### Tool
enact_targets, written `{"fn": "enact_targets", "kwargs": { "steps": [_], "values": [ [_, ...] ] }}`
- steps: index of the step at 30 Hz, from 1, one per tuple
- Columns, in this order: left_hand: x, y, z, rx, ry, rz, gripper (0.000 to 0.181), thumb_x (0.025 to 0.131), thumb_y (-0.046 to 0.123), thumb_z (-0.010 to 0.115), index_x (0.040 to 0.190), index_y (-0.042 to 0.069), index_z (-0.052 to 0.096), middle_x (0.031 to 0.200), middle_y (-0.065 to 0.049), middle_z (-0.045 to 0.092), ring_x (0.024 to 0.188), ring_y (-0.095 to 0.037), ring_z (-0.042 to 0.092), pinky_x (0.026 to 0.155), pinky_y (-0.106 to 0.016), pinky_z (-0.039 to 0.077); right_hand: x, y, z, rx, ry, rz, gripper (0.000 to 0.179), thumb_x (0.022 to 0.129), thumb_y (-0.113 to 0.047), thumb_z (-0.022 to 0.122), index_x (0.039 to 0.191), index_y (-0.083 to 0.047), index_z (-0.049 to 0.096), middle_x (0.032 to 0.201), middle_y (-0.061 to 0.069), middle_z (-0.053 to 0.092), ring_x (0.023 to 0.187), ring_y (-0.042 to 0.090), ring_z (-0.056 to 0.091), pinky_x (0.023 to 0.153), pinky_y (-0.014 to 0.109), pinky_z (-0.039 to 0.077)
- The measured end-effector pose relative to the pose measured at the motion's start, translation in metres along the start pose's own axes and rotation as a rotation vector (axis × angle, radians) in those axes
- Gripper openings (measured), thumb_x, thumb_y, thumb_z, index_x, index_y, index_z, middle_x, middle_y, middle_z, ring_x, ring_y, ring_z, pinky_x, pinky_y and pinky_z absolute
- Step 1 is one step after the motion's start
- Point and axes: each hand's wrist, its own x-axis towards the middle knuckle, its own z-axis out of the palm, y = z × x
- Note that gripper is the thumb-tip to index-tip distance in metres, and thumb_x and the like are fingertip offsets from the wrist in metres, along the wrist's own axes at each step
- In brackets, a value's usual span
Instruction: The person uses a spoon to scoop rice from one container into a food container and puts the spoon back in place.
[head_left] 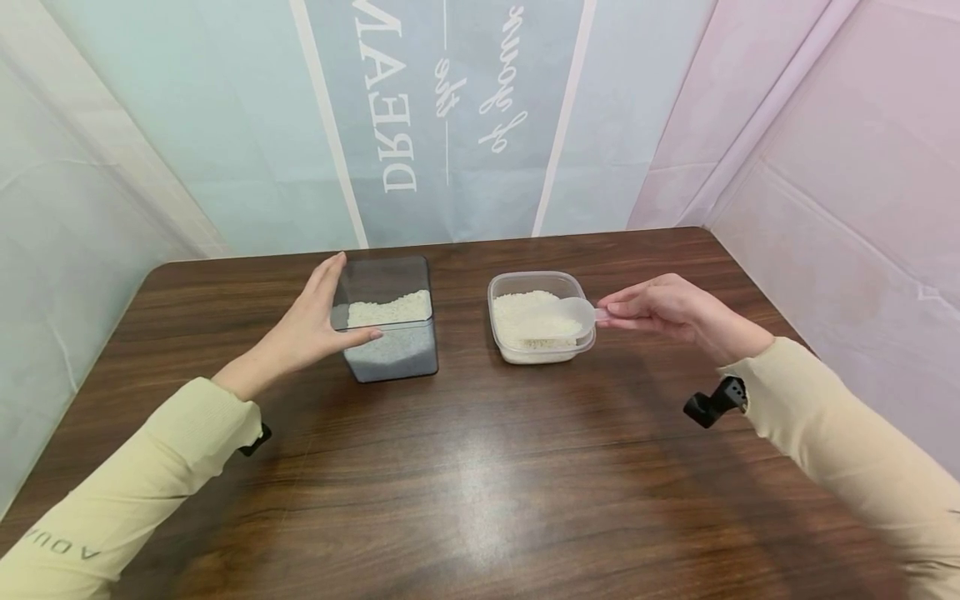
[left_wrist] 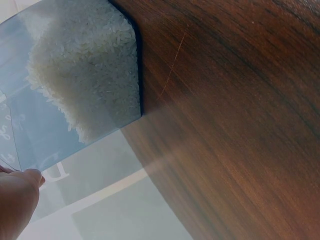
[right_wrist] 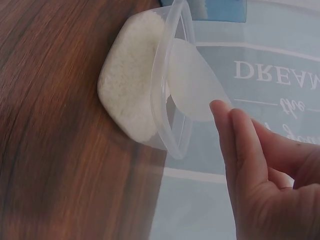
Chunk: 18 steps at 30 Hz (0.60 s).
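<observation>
A tall, see-through grey-blue box (head_left: 393, 354) partly filled with white rice (left_wrist: 95, 70) stands left of centre. My left hand (head_left: 311, 312) grips it from the left, thumb across the near side and fingers at the far left corner. To the right sits a low clear plastic tub (head_left: 508, 354), its rice (right_wrist: 132, 75) heaped higher toward the far side. My right hand (head_left: 660, 308) pinches the short handle of a translucent white scoop (head_left: 562, 318) between thumb and fingertips. The scoop's bowl lies over the tub's opening, dipping inside the rim in the right wrist view.
Both containers stand on a dark wood-grain table (head_left: 420, 483), with a gap between them. Behind the table hangs a pale blue cloth (head_left: 465, 200) with white lettering. Pale cloth walls (head_left: 847, 200) rise at the sides. Black camera straps (head_left: 708, 404) are on the wrists.
</observation>
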Motion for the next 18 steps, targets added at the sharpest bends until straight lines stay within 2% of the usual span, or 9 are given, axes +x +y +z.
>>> {"fn": "enact_targets", "kwargs": {
  "steps": [5, 7, 12, 14, 18],
  "values": [
    [0.0, 0.0, 0.0, 0.0, 0.003, 0.002, 0.108, 0.076, 0.044, 0.07, 0.147, 0.006, -0.002, 0.15, -0.014, 0.002, 0.135, -0.034, 0.013, 0.102, -0.055, 0.022, -0.008, -0.003, -0.001, -0.094, 0.028, -0.032, 0.022, 0.084, 0.007, 0.058, 0.105, 0.009, 0.061, 0.09, 0.012, 0.068, 0.085, 0.017, 0.066, 0.083, 0.029, 0.048],
    [0.0, 0.0, 0.0, -0.001, 0.003, 0.001, 0.107, 0.076, 0.044, 0.07, 0.147, 0.006, -0.002, 0.15, -0.014, 0.002, 0.135, -0.034, 0.014, 0.102, -0.055, 0.022, -0.009, -0.005, -0.002, -0.093, 0.033, -0.037, 0.024, 0.083, 0.006, 0.06, 0.106, 0.01, 0.062, 0.09, 0.013, 0.068, 0.085, 0.018, 0.066, 0.083, 0.03, 0.048],
    [0.0, 0.0, 0.0, -0.006, -0.003, -0.002, 0.107, 0.076, 0.044, 0.07, 0.147, 0.008, -0.002, 0.15, -0.014, 0.002, 0.135, -0.034, 0.013, 0.101, -0.056, 0.022, -0.018, -0.006, -0.003, -0.221, 0.051, -0.071, 0.034, 0.086, 0.002, 0.058, 0.117, 0.014, 0.053, 0.097, 0.011, 0.067, 0.091, 0.017, 0.065, 0.083, 0.03, 0.048],
    [0.0, 0.0, 0.0, -0.009, -0.006, -0.002, 0.107, 0.076, 0.044, 0.069, 0.147, 0.008, -0.003, 0.151, -0.014, 0.001, 0.135, -0.034, 0.013, 0.101, -0.056, 0.022, -0.023, -0.006, -0.003, -0.32, 0.052, -0.096, 0.036, 0.089, 0.0, 0.052, 0.121, 0.014, 0.049, 0.104, 0.011, 0.065, 0.096, 0.017, 0.063, 0.083, 0.029, 0.048],
    [0.001, -0.001, -0.001, -0.011, -0.012, 0.0, 0.107, 0.077, 0.045, 0.069, 0.147, 0.009, -0.004, 0.151, -0.014, 0.001, 0.135, -0.034, 0.012, 0.101, -0.057, 0.022, -0.029, -0.007, -0.004, -0.437, 0.043, -0.131, 0.035, 0.092, -0.003, 0.042, 0.122, 0.011, 0.051, 0.113, 0.013, 0.061, 0.099, 0.016, 0.062, 0.084, 0.028, 0.048]
  ]
}}
